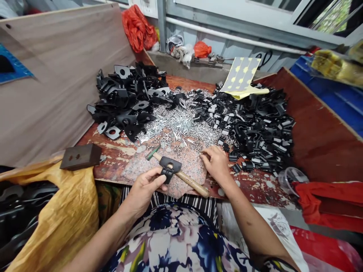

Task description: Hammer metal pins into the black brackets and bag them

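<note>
My left hand (146,187) pinches a black hinge-like part (171,164), a flat plate with a hole joined to a smaller curled piece. Below that part, a hammer (193,184) with a wooden handle and green head lies across the speckled stone slab (136,166). My right hand (216,163) is over the slab's right side, at the near edge of a heap of small silvery pins (178,122). Its thumb and fingertips are curled close together; whether a pin is between them is too small to tell.
Large black plates with holes (124,98) are heaped at the left, small black curled pieces (258,128) at the right. A dark block (81,156) sits front left, a clear plastic tub (292,179) front right. Wooden boards (62,75) wall the sides. A yellow-spotted sheet (241,75) rests on the right heap.
</note>
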`<state>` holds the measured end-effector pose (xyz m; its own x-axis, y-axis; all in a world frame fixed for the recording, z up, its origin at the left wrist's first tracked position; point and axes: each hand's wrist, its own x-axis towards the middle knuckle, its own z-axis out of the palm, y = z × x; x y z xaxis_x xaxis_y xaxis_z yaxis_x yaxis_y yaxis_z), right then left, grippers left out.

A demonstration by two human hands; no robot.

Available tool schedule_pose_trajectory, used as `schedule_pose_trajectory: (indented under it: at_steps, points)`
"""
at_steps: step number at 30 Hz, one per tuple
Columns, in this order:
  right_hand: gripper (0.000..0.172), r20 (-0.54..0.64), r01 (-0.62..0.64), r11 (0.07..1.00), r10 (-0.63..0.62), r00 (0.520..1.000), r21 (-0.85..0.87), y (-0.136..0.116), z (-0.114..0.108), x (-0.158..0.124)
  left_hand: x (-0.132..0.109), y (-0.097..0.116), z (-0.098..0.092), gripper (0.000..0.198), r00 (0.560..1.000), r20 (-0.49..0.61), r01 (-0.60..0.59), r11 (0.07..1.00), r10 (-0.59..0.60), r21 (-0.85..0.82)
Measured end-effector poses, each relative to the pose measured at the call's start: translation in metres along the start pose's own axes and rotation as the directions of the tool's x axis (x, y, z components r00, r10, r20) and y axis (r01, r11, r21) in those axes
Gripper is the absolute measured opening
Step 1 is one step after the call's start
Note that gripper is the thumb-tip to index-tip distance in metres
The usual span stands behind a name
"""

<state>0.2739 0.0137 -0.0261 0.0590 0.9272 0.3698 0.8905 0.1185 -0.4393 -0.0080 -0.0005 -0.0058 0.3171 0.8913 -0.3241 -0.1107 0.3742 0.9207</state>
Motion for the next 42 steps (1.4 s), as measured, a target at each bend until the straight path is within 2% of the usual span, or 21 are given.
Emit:
schedule_pose_trajectory:
  at_steps: [2, 4, 7, 10, 13, 17, 20, 22, 24, 27, 30, 34, 42]
  points:
    - [0.013, 0.021, 0.060, 0.998, -0.060, 0.998, 0.013, 0.008, 0.004, 0.002, -0.001, 0.000, 0.001, 0.025, 1.000, 0.011, 0.010, 1.000, -0.010, -0.005]
    - [0.017, 0.022, 0.115, 0.990, -0.117, 0.993, 0.076, 0.001, 0.004, -0.001, 0.000, 0.000, 0.005, 0.025, 0.999, 0.036, 0.026, 1.000, -0.026, -0.002]
    - [0.020, 0.072, 0.246, 0.960, -0.257, 0.964, 0.136, -0.029, -0.007, -0.010, 0.003, 0.000, 0.014, 0.024, 0.996, 0.071, 0.047, 0.999, -0.049, 0.026]
    - [0.023, 0.199, 0.392, 0.902, -0.424, 0.884, 0.178, -0.066, -0.025, -0.017, 0.009, -0.001, 0.023, 0.025, 0.997, 0.068, 0.018, 0.997, -0.023, 0.076]
    - [0.031, 0.251, 0.412, 0.876, -0.470, 0.846, 0.251, -0.087, -0.033, -0.025, 0.012, -0.003, 0.026, 0.032, 0.999, 0.048, -0.021, 0.994, 0.016, 0.104]
    - [0.046, 0.158, 0.400, 0.862, -0.462, 0.872, 0.311, -0.090, -0.021, -0.042, 0.011, -0.004, 0.025, 0.032, 0.999, 0.032, -0.030, 0.995, 0.027, 0.098]
    - [0.044, 0.136, 0.277, 0.861, -0.364, 0.922, 0.427, -0.086, -0.010, -0.042, 0.008, -0.003, 0.022, 0.032, 0.998, -0.009, -0.062, 0.992, 0.063, 0.114]
    - [0.035, 0.186, 0.158, 0.859, -0.278, 0.942, 0.486, -0.080, -0.005, -0.026, 0.006, -0.002, 0.018, 0.030, 0.997, -0.029, -0.071, 0.991, 0.075, 0.115]
    - [0.026, 0.238, 0.107, 0.919, -0.208, 0.949, 0.379, -0.072, 0.000, 0.004, 0.006, -0.002, 0.014, 0.028, 0.997, -0.051, -0.056, 0.993, 0.062, 0.102]
    - [0.021, 0.285, 0.131, 0.990, -0.141, 0.948, 0.054, -0.061, 0.017, 0.058, 0.006, -0.003, 0.009, 0.032, 0.996, -0.077, -0.036, 0.998, 0.039, 0.045]
    - [0.013, 0.347, 0.176, 0.982, -0.143, 0.927, -0.065, -0.059, 0.038, 0.094, 0.005, -0.002, 0.006, 0.039, 0.996, -0.086, -0.028, 0.999, 0.025, -0.040]
    - [0.009, 0.417, 0.269, 0.954, -0.192, 0.888, -0.132, -0.062, 0.054, 0.105, 0.003, 0.002, 0.000, 0.038, 0.994, -0.106, -0.004, 0.986, -0.014, -0.168]
    - [0.012, 0.510, 0.429, 0.895, -0.315, 0.800, -0.120, -0.058, 0.055, 0.113, 0.003, 0.005, -0.014, 0.032, 0.991, -0.121, 0.007, 0.945, -0.049, -0.327]
